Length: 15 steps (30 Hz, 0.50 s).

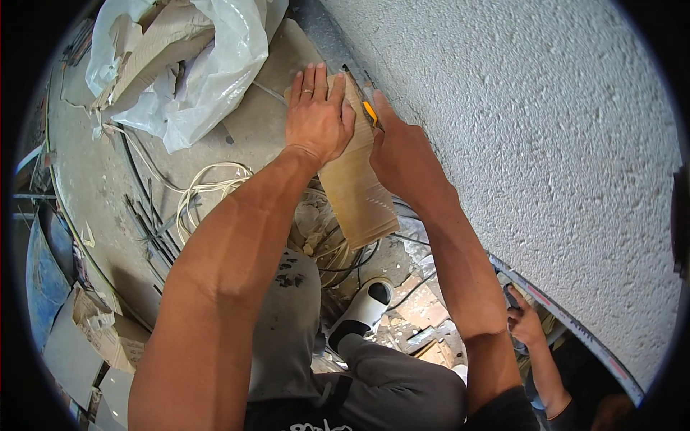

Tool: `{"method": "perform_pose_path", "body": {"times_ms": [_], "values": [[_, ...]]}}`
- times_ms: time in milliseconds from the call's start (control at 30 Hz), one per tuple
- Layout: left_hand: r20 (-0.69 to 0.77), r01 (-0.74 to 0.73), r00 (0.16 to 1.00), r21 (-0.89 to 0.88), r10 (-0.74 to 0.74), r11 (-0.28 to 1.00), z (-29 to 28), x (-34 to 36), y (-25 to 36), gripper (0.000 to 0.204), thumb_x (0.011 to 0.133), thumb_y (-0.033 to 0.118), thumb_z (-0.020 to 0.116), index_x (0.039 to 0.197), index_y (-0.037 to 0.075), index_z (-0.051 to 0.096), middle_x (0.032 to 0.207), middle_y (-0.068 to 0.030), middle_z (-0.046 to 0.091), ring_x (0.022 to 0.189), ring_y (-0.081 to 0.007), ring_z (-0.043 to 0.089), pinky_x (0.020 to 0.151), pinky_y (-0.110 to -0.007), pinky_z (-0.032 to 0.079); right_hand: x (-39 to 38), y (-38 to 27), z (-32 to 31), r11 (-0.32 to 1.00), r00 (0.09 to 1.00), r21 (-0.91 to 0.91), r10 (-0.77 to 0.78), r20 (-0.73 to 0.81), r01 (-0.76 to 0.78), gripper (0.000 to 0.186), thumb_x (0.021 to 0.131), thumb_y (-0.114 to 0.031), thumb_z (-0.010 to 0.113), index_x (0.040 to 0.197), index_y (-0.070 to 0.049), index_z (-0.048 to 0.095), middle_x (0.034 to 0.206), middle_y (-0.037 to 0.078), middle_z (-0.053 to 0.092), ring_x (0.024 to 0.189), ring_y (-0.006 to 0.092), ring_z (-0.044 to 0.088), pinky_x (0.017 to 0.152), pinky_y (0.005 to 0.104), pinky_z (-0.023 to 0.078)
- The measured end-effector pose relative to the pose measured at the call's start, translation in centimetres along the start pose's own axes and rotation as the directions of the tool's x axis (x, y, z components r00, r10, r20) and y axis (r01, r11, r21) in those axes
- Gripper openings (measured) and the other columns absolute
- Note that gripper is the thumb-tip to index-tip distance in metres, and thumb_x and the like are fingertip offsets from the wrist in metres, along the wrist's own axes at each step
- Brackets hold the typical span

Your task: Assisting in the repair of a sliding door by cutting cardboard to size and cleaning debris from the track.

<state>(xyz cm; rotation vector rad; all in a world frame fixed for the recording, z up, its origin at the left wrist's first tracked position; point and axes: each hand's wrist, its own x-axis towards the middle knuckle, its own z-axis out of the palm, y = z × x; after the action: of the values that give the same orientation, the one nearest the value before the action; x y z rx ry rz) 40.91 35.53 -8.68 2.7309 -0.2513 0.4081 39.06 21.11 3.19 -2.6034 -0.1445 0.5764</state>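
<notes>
A strip of brown cardboard lies on the floor, along the foot of a white textured wall or panel. My left hand presses flat on its far part, fingers stretched out, a ring on one of them. My right hand is closed around a utility knife with an orange-yellow body. Its dark tip points away from me at the far right edge of the cardboard. The forefinger reaches along the knife, and much of the handle is hidden in my grip.
A clear plastic bag holding cardboard scraps stands far left. Coiled cream cable and black rods lie nearby. Rubble surrounds my white shoe. Another person's hand is at the lower right, beside the panel's edge.
</notes>
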Motion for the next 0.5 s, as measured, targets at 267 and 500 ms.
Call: {"method": "perform_pose_path", "body": {"times_ms": [267, 500], "values": [[-0.002, 0.004, 1.0, -0.011, -0.004, 1.0, 0.1, 0.1, 0.3, 0.048, 0.088, 0.025, 0.051, 0.13, 0.003, 0.057, 0.141, -0.028, 0.046, 0.134, -0.0435, 0.04, 0.116, -0.052, 0.024, 1.1, 0.2, -0.9, 0.999, 0.999, -0.036, -0.04, -0.009, 0.039, 0.052, 0.092, -0.009, 0.048, 0.143, -0.002, 0.042, 0.092, 0.033, 0.065, 0.088, 0.0482, 0.064, 0.082, 0.0524, 0.05], [-0.009, 0.03, 1.0, 0.024, -0.03, 0.999, 0.1, -0.2, -0.1, 0.047, 0.088, 0.025, 0.052, 0.13, 0.006, 0.057, 0.141, -0.0213, 0.048, 0.133, -0.0417, 0.04, 0.116, -0.051, 0.025, 2.5, -3.2, -5.1, 0.993, 0.982, -0.091, 0.085, 0.169, -0.07, 0.037, 0.089, -0.013, 0.05, 0.123, 0.0, 0.055, 0.093, 0.027, 0.069, 0.085, 0.0406, 0.07, 0.075, 0.0459, 0.056]]}}
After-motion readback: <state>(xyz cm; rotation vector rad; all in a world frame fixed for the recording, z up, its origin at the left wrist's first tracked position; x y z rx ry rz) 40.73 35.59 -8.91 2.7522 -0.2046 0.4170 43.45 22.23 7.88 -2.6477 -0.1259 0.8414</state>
